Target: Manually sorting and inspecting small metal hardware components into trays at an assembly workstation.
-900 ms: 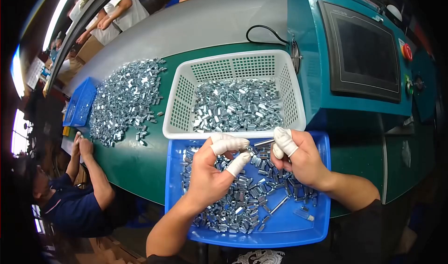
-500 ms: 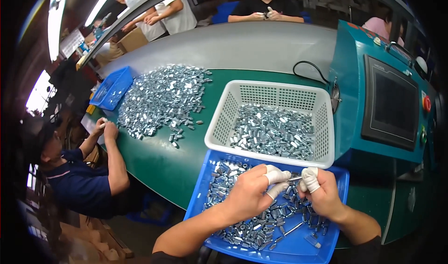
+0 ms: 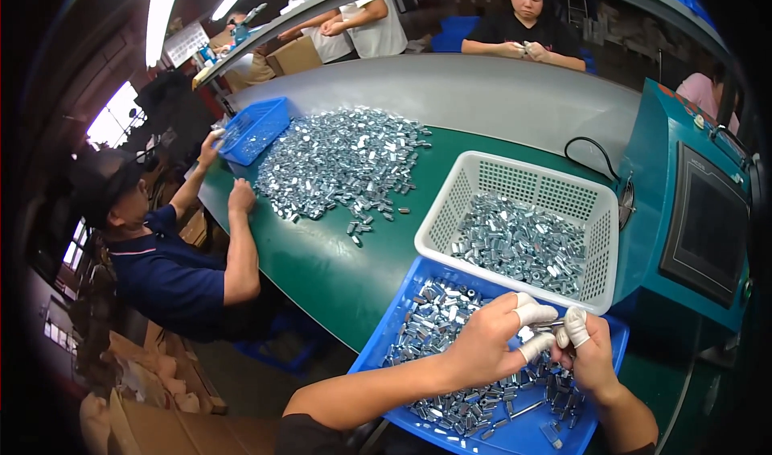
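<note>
Over the blue tray (image 3: 376, 330) my left hand (image 3: 490, 338), with white covers on thumb and finger, pinches a slim metal rod (image 3: 549, 323). My right hand (image 3: 593, 350), its fingertips also covered in white, closes on the rod's other end. Whether a small part sits on that end is hidden by my fingers. Below lie many small silvery metal pieces (image 3: 434, 314), shaped like long nuts. Another thin rod (image 3: 527, 410) and a small clear piece (image 3: 552, 434) rest on the tray's bare floor.
Behind the tray, a white perforated basket (image 3: 430, 242) holds more pieces. A large heap (image 3: 338, 161) covers the green table beside a small blue basket (image 3: 256, 129). A teal machine with a screen (image 3: 708, 214) stands right. Co-workers sit at left (image 3: 165, 246) and across (image 3: 527, 37).
The view has swung left, so the scene sits farther right. The left co-worker's far hand has moved out to the small blue basket. My hands keep their grip on the rod.
</note>
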Action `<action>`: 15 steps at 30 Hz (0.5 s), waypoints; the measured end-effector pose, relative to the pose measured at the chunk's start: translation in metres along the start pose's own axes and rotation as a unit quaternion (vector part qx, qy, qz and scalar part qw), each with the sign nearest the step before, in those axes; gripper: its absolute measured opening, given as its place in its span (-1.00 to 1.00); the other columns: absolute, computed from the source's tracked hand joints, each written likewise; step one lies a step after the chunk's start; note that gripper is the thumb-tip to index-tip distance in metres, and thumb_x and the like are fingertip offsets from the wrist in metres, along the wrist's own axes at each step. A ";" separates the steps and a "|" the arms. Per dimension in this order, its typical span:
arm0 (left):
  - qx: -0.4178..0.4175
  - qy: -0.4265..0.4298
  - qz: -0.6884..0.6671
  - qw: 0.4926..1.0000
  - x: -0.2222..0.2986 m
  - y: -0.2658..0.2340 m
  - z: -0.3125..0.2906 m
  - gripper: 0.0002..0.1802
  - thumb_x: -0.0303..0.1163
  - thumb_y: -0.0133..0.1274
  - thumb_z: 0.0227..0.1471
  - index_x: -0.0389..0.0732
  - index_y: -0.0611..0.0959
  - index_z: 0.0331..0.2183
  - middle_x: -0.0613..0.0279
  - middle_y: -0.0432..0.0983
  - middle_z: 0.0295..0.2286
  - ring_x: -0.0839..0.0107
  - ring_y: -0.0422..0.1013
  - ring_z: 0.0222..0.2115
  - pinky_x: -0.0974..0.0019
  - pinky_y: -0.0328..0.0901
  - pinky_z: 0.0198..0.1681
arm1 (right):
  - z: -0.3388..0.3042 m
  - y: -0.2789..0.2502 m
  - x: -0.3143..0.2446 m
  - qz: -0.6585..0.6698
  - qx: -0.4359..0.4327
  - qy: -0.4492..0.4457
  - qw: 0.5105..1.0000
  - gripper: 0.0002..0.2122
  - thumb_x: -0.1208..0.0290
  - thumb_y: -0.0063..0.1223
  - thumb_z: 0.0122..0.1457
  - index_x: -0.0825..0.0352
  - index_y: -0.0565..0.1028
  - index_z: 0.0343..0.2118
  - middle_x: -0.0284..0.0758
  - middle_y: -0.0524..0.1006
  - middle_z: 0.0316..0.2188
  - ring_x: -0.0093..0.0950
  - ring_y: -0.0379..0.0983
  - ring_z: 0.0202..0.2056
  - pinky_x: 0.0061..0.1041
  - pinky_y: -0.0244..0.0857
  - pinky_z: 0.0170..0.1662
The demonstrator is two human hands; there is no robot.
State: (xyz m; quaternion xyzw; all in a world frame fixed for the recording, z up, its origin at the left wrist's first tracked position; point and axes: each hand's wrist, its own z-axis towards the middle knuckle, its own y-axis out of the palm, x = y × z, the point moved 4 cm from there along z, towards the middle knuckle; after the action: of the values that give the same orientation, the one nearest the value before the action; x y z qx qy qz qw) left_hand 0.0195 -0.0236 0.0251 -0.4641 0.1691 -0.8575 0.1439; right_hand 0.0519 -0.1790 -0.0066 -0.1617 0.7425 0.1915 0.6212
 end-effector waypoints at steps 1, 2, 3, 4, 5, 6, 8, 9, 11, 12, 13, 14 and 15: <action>0.006 -0.005 0.014 1.000 0.005 -0.002 0.003 -0.80 -0.45 0.12 -0.08 -0.27 0.59 -0.31 0.12 0.49 -0.44 0.25 0.42 -0.43 0.32 0.31 -0.32 | -0.001 0.001 -0.002 -0.006 0.011 0.004 1.000 -0.61 0.21 -0.32 0.29 0.29 0.32 -0.64 -0.40 0.38 -0.74 -0.74 0.12 -0.75 -0.72 -0.01 -0.69; 0.009 -0.006 0.020 1.000 0.003 -0.005 0.001 -0.80 -0.45 0.12 -0.08 -0.27 0.59 -0.31 0.12 0.49 -0.44 0.25 0.42 -0.43 0.32 0.31 -0.32 | 0.001 0.002 0.001 -0.005 0.006 0.001 1.000 -0.61 0.21 -0.32 0.29 0.29 0.32 -0.64 -0.40 0.38 -0.74 -0.74 0.12 -0.75 -0.72 -0.01 -0.69; -0.007 -0.044 0.025 0.999 -0.006 -0.004 -0.002 -0.84 -0.41 0.05 0.00 -0.28 0.58 -0.35 0.12 0.48 -0.48 0.26 0.42 -0.45 0.32 0.31 -0.36 | 0.001 0.001 0.004 -0.004 0.014 -0.027 1.000 -0.61 0.19 -0.31 0.28 0.27 0.31 -0.64 -0.39 0.37 -0.76 -0.73 0.12 -0.77 -0.72 -0.03 -0.71; -0.024 -0.083 0.030 0.996 -0.015 -0.003 -0.004 -0.82 -0.37 -0.02 0.07 -0.29 0.58 -0.39 0.12 0.48 -0.51 0.28 0.42 -0.48 0.32 0.30 -0.40 | 0.001 0.000 0.004 -0.002 0.022 -0.054 0.998 -0.61 0.16 -0.31 0.28 0.26 0.31 -0.64 -0.39 0.36 -0.79 -0.72 0.12 -0.79 -0.72 -0.05 -0.73; -0.065 -0.152 -0.004 0.986 -0.024 -0.001 -0.007 -0.73 -0.33 -0.14 0.15 -0.30 0.56 -0.45 0.14 0.46 -0.58 0.33 0.41 -0.55 0.33 0.28 -0.48 | 0.002 0.000 0.004 -0.009 0.021 -0.062 0.998 -0.61 0.18 -0.31 0.28 0.27 0.31 -0.64 -0.39 0.36 -0.78 -0.72 0.12 -0.79 -0.73 -0.05 -0.73; -0.065 -0.152 -0.004 0.986 -0.024 0.000 -0.008 -0.73 -0.33 -0.14 0.15 -0.30 0.56 -0.45 0.14 0.46 -0.58 0.33 0.41 -0.55 0.33 0.28 -0.48 | 0.001 0.001 0.004 -0.009 0.022 -0.062 0.998 -0.61 0.18 -0.31 0.28 0.27 0.31 -0.64 -0.39 0.36 -0.78 -0.72 0.12 -0.79 -0.73 -0.05 -0.73; -0.115 -0.168 -0.039 0.978 -0.026 0.007 -0.010 -0.72 -0.31 -0.14 0.15 -0.28 0.56 -0.46 0.20 0.43 -0.64 0.38 0.38 -0.62 0.35 0.26 -0.52 | 0.001 0.005 0.002 -0.043 0.009 -0.084 0.995 -0.61 0.18 -0.31 0.28 0.28 0.31 -0.64 -0.39 0.36 -0.78 -0.73 0.12 -0.79 -0.73 -0.05 -0.72; -0.111 -0.179 -0.059 0.976 -0.019 0.006 -0.007 -0.76 -0.34 -0.09 0.12 -0.29 0.56 -0.43 0.19 0.43 -0.60 0.43 0.38 -0.59 0.38 0.26 -0.51 | 0.000 0.006 0.002 -0.043 0.011 -0.082 0.996 -0.61 0.18 -0.31 0.28 0.28 0.31 -0.64 -0.39 0.36 -0.78 -0.73 0.12 -0.79 -0.73 -0.05 -0.72; -0.088 -0.157 -0.059 0.982 -0.018 0.004 -0.005 -0.80 -0.37 -0.05 0.10 -0.30 0.57 -0.41 0.19 0.44 -0.57 0.44 0.37 -0.57 0.39 0.27 -0.50 | 0.000 0.006 -0.001 -0.054 0.015 -0.097 0.994 -0.60 0.18 -0.32 0.29 0.28 0.31 -0.64 -0.39 0.35 -0.78 -0.73 0.11 -0.79 -0.73 -0.04 -0.71; -0.063 -0.132 -0.057 0.988 -0.016 0.002 -0.004 -0.83 -0.39 -0.01 0.08 -0.30 0.57 -0.39 0.19 0.44 -0.53 0.46 0.37 -0.55 0.40 0.27 -0.49 | 0.000 0.004 -0.001 -0.054 0.017 -0.097 0.994 -0.60 0.18 -0.32 0.29 0.28 0.31 -0.64 -0.39 0.35 -0.78 -0.73 0.11 -0.79 -0.73 -0.04 -0.71; -0.071 -0.157 -0.083 0.982 -0.017 0.003 -0.004 -0.86 -0.44 0.07 0.01 -0.30 0.58 -0.35 0.21 0.44 -0.49 0.48 0.36 -0.53 0.43 0.26 -0.48 | 0.001 0.003 -0.001 -0.049 0.008 -0.071 0.996 -0.60 0.18 -0.32 0.29 0.28 0.31 -0.64 -0.39 0.36 -0.78 -0.73 0.11 -0.79 -0.73 -0.04 -0.71; -0.073 -0.156 -0.083 0.981 -0.019 0.003 -0.004 -0.86 -0.44 0.07 0.01 -0.30 0.58 -0.35 0.21 0.44 -0.49 0.48 0.36 -0.53 0.43 0.26 -0.48 | 0.003 0.002 0.000 -0.043 -0.002 -0.045 0.998 -0.60 0.18 -0.32 0.29 0.28 0.31 -0.64 -0.39 0.36 -0.78 -0.73 0.11 -0.79 -0.73 -0.04 -0.72; -0.059 -0.129 -0.067 0.988 -0.019 0.003 -0.003 -0.86 -0.44 0.09 -0.01 -0.28 0.59 -0.35 0.24 0.44 -0.49 0.50 0.35 -0.54 0.45 0.26 -0.48 | 0.003 0.001 0.000 -0.042 0.001 -0.044 0.998 -0.60 0.18 -0.32 0.29 0.28 0.31 -0.64 -0.39 0.36 -0.78 -0.73 0.11 -0.79 -0.73 -0.04 -0.72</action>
State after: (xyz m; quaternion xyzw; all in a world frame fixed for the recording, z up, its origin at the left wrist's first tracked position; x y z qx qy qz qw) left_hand 0.0271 -0.0179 0.0078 -0.5886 0.1679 -0.7868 0.0792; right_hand 0.0538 -0.1769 -0.0072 -0.1841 0.7072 0.1714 0.6607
